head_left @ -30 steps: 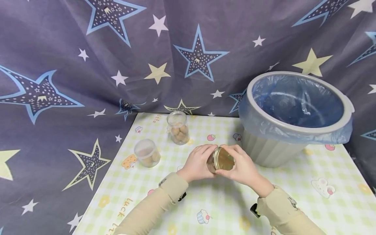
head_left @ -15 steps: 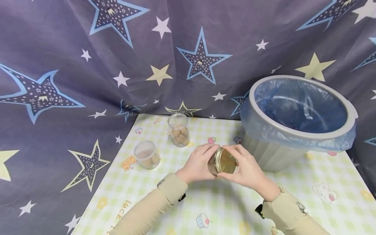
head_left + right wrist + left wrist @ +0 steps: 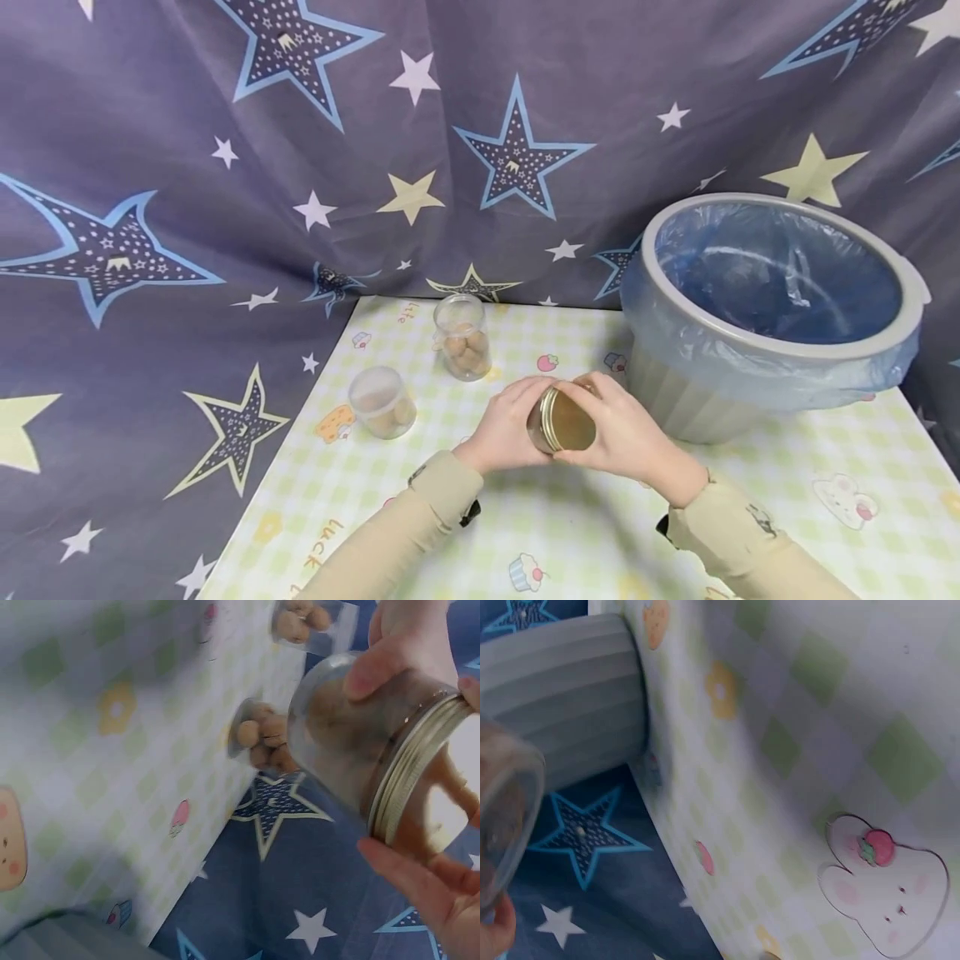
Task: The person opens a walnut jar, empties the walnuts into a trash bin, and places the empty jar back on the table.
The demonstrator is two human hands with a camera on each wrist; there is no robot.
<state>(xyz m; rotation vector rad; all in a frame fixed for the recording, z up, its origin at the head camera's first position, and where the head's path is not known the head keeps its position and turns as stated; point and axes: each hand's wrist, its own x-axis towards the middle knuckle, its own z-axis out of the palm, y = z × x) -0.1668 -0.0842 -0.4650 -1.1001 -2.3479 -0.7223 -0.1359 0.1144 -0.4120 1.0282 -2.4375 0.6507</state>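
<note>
A clear jar (image 3: pixel 337 742) with a gold-coloured lid (image 3: pixel 573 427) lies tilted between my two hands above the table, the lid toward the right. My left hand (image 3: pixel 504 429) grips the jar's body. My right hand (image 3: pixel 630 437) holds the lid by its edge, thumb below and fingers above. In the right wrist view the thumb (image 3: pixel 401 874) presses at the lid's ridged rim (image 3: pixel 394 799). At the left edge of the left wrist view shows the jar's clear bottom end (image 3: pixel 514 802), with something brown inside.
Two clear lidless containers of brown walnut-like balls stand left: a taller jar (image 3: pixel 462 342) at the back and a shorter cup (image 3: pixel 378 400) nearer. On the right is a large grey bin (image 3: pixel 675 400) with a blue bag liner (image 3: pixel 720 375). A star-patterned curtain (image 3: pixel 360 225) hangs behind the table.
Both hands keep hold of the jar and lid in nearly the same place. My right fingers have shifted slightly over the lid. The head view has shifted a little.
</note>
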